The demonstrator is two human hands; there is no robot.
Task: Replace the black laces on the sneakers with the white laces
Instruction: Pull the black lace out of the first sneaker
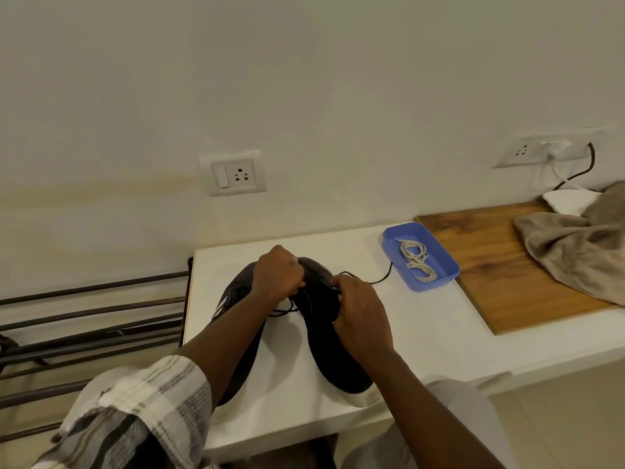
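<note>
Fingers (296, 283) of the left hand (275, 274) curl over the collar of one black sneaker (338, 353), while the right hand (360, 313) apparently pinches its black lace (382, 279). It and the second sneaker (236, 292) lie on the white table (422, 333). A blue tray (439, 282) nearby holds the white laces (417, 262).

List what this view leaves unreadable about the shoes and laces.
All head view.
Eyelets of the held sneaker, and how far the black lace is unthreaded: covered by left hand and right hand.
Second sneaker: mostly behind the left forearm.
White laces in the blue tray: tangled, small, count unclear.
</note>
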